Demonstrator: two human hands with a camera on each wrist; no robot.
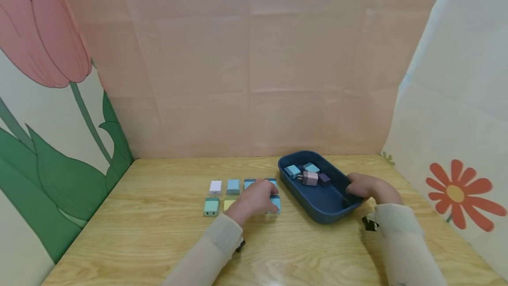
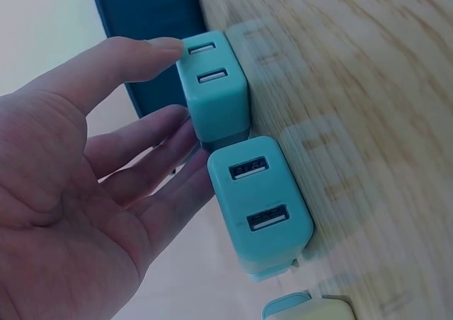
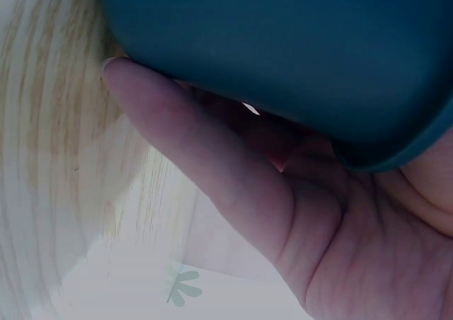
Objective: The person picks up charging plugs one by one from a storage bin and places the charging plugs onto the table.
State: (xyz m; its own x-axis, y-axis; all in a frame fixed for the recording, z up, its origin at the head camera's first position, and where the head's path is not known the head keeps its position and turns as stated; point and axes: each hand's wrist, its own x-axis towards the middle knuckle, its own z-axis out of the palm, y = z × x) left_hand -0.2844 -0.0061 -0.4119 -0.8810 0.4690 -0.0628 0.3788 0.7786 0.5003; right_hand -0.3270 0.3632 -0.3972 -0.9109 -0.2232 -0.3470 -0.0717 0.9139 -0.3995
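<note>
My left hand [image 1: 255,198] reaches over the right end of two rows of USB wall chargers. In the left wrist view its thumb tip overlaps the top corner of a blue charger [image 2: 218,97], and the loosely spread fingers reach behind it. Beside that one stands another blue charger [image 2: 263,200] with two USB ports facing up. My right hand [image 1: 372,186] grips the near right end of a dark blue bin [image 1: 326,218], thumb inside in the head view. Inside the bin lie several chargers, among them a pinkish one [image 1: 310,178] with its prongs out.
The rows also hold a white charger [image 1: 215,187], a blue one [image 1: 233,186], a green one [image 1: 211,206] and a yellow one [image 1: 229,203], the last partly behind my left hand. A pink sheet [image 1: 246,78] hangs behind the wooden table [image 1: 151,224].
</note>
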